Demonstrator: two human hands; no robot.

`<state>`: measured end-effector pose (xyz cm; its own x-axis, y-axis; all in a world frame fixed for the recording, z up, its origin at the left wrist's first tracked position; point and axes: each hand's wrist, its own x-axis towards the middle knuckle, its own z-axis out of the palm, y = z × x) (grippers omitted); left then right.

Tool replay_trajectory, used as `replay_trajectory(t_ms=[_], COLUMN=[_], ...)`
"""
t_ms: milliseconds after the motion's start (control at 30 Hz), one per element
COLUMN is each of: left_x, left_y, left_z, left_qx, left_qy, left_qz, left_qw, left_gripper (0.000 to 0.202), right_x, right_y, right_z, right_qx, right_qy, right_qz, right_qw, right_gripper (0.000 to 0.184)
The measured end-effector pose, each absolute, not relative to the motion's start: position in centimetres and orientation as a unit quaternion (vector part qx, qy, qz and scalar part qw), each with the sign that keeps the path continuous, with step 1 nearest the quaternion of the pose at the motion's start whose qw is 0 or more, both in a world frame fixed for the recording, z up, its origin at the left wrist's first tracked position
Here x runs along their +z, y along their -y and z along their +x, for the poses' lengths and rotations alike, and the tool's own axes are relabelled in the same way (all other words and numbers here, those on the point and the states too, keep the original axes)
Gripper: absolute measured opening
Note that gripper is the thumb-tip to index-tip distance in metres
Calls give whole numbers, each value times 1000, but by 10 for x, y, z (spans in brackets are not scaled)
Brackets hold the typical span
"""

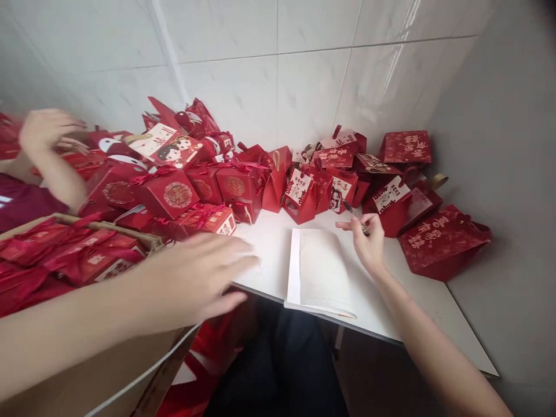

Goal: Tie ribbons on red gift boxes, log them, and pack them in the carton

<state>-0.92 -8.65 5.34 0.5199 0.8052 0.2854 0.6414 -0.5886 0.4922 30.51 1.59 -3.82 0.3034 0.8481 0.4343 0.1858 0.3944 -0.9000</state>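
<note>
My left hand (202,275) is stretched out with its fingers spread, blurred by motion, above the left front edge of the white table (269,255). Nothing shows in it. In my right hand (370,240) a dark pen (348,207) is gripped, pointing up and to the left. That hand hovers just right of a notebook (324,266), which lies on the table with a pale, blank-looking page uppermost. Behind the notebook stand red gift boxes with tags, one of them a pointed box (299,200) close to its top edge.
Stacked red gift boxes (174,194) line the wall, and more (443,240) stand at the right. A cardboard box (150,240) filled with ribboned boxes is at the left. Another person's hand (46,130) is at the far left. A white cord (145,373) hangs below.
</note>
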Motion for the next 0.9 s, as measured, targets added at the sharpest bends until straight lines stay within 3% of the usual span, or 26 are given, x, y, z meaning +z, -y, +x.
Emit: replay_trajectory(t_ms=[100, 167, 267, 367, 533, 733, 900], left_x=[37, 9, -38, -65, -74, -81, -79], left_y=[39, 10, -16, -22, -19, -7, -1], left_z=[47, 80, 115, 137, 158, 148, 146], left_qx=[92, 89, 127, 162, 212, 233, 223], left_qy=[-202, -123, -112, -111, -166, -186, -183], left_qz=[947, 955, 950, 945, 940, 941, 947], left_qw=[233, 255, 263, 263, 209, 161, 144], left_gripper=[47, 55, 59, 49, 30, 43, 40], right_x=[-42, -42, -39, -36, -46, -64, -62], right_y=[-13, -16, -22, -25, -35, -58, -51], right_z=[305, 309, 314, 313, 307, 297, 281], right_qx=[275, 304, 334, 360, 400, 531, 428], right_qy=[552, 556, 538, 512, 473, 434, 500], right_qz=[-460, -453, -471, -470, -496, -471, -586], right_qw=[639, 627, 613, 622, 609, 555, 472], right_gripper=[29, 39, 44, 34, 38, 61, 29])
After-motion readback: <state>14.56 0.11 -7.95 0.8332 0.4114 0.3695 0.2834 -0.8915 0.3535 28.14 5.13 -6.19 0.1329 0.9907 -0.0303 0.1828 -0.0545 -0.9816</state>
